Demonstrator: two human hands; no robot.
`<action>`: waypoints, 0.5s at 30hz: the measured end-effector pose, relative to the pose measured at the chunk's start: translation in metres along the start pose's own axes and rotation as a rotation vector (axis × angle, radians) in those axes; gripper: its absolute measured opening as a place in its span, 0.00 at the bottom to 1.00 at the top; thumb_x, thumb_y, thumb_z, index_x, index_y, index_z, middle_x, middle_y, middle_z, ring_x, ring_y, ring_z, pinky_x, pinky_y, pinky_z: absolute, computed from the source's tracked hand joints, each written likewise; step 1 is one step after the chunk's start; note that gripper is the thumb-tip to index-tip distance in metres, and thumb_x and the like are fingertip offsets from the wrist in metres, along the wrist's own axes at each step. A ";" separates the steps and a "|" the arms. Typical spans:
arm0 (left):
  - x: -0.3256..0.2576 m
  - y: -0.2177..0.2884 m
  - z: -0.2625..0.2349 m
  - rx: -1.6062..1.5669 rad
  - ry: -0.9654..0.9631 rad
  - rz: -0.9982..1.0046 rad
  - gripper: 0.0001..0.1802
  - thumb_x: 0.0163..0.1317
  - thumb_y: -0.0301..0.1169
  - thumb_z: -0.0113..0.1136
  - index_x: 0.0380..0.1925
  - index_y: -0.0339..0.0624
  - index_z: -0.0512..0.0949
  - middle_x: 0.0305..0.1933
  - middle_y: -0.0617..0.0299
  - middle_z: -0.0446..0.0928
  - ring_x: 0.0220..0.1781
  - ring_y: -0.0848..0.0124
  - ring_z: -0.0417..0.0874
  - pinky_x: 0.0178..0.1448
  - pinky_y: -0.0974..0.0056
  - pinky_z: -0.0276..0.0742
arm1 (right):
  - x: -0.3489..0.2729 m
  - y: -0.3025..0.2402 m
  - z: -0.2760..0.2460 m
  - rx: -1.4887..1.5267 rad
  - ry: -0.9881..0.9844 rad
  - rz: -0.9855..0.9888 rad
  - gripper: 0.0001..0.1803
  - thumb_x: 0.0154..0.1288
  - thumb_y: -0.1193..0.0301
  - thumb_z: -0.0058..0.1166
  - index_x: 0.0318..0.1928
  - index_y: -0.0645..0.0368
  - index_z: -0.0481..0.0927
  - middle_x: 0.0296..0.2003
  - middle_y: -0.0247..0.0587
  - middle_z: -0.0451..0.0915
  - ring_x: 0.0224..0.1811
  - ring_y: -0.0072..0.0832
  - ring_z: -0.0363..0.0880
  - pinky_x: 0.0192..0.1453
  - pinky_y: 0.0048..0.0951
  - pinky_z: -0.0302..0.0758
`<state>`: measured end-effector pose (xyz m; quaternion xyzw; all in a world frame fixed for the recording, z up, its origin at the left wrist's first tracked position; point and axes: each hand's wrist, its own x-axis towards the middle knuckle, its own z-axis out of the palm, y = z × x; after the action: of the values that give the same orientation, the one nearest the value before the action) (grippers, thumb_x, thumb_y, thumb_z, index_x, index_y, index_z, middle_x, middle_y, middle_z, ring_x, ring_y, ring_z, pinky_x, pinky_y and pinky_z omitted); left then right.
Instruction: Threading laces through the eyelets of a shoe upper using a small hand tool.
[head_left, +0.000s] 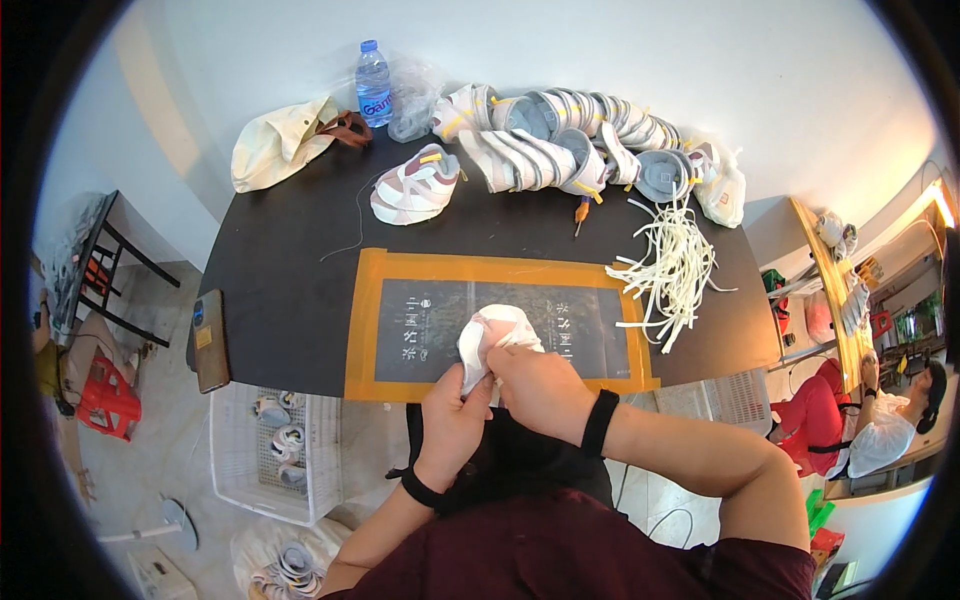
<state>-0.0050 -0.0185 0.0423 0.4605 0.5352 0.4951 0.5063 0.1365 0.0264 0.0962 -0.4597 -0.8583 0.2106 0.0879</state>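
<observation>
Both hands grip a white and pale pink shoe upper [497,322] above the near edge of the table. My left hand [452,415] pinches its lower left side with the thumb on top. My right hand [540,388] is closed against its near right side, the fingertips partly hidden. Beneath the upper lies a dark mat [400,340] bordered with orange tape. Another shoe upper [412,190], pink and white with a yellow tab, sits farther back. To the right, white laces [672,265] lie in a loose heap.
Stacked shoe uppers [530,160] line the back edge, beside a water bottle [373,85] and a cream cap [285,145]. A small awl-like tool [581,212] lies before them. A phone [210,340] rests at the left edge, above a white crate [325,450]. Another person [880,430] sits far right.
</observation>
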 end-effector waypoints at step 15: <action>0.010 0.014 -0.023 -0.452 -0.243 -0.139 0.12 0.67 0.30 0.61 0.50 0.42 0.77 0.41 0.67 0.81 0.35 0.83 0.77 0.30 0.76 0.69 | -0.065 0.004 -0.074 0.266 0.334 -0.106 0.08 0.66 0.72 0.54 0.45 0.57 0.74 0.35 0.44 0.80 0.39 0.44 0.81 0.40 0.40 0.78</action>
<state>-0.0284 -0.0093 0.0549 0.3539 0.3767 0.5073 0.6895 0.2015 -0.0047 0.1635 -0.4270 -0.8193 0.2381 0.2997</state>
